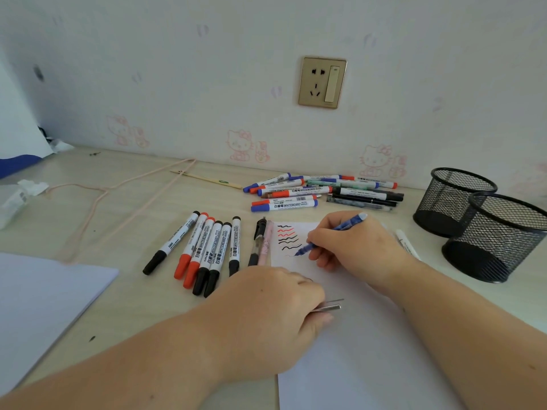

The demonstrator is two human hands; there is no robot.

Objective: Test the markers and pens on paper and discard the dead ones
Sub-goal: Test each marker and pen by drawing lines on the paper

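While the head view looked down on a pale wood-grain counter (124,202), the right hand (352,247) pinched a slim blue pen (331,233), tip touching a white sheet of paper (355,350) just below a column of black and red wavy test strokes (287,238). A faint blue scribble lay at the tip. The left hand (272,318) rested on the sheet's left edge, fingers curled around a small silver metal piece (331,304), possibly the pen's cap; what it was could not be told.

Left of the sheet: six whiteboard markers in a row (201,250), black- and red-capped, lying side by side. Between them and the sheet: a black pen (258,241) and a pink pen (266,244), touching each other.

Behind the sheet, near the wall: a loose pile of blue, red and black markers and pens (319,192).

Right side: two black wire-mesh pen holders (479,223), touching; one white marker (407,242) beside the right wrist.

Far left: a second white sheet (44,297), a pink wire hanger (124,199), crumpled white tissue (20,196).

Wall: gold-framed power socket (322,82).
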